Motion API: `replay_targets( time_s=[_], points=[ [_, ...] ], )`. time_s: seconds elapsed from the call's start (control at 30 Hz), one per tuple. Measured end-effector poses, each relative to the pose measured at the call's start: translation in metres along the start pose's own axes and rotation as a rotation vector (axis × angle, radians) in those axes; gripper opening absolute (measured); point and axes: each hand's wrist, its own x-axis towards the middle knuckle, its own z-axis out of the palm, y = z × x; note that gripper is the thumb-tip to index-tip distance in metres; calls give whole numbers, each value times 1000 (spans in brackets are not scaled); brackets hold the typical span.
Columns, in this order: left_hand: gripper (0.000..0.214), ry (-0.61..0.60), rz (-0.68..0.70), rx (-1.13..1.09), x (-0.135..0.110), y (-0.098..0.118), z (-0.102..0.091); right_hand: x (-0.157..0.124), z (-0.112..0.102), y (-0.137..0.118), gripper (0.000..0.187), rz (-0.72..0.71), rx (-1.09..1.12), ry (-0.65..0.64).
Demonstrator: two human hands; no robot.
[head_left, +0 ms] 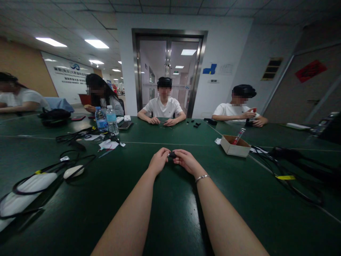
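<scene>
Fingertip handling of a small black piece (172,155) looks to be the step in hand, with the piece held between both hands, ahead of the forearms and near the middle of the tabletop (173,220). The left hand (160,160) has its fingers drawn together at the left end, beside a bright, metal-looking bit; the right hand (187,161) pinches the other end, thumb and fingers nearly meeting — how much of the piece they cover, and whether it touches the surface below, I cannot tell. From this grip, the next move probably calls for one side to steady while the other turns or pulls, in small motions, since such a piece could slip. As for room, both hands have space sideways: the cardboard box (236,150) with a tube (239,136) leaning in it stands well to the right, while paper scraps (109,144) and a white mouse (74,172) with its cable lie well to the left. Just beyond the fingertips runs a pale seam (144,143) — and past it, at the far edge, a co-worker (164,105) rests both forearms
</scene>
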Motion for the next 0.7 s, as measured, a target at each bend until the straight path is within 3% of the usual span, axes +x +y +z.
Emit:
replay_targets(
  time_s=[0.7],
  points=[
    [25, 17, 1, 28, 0, -1, -1, -2, 2, -2, 7, 17, -8, 19]
  ],
)
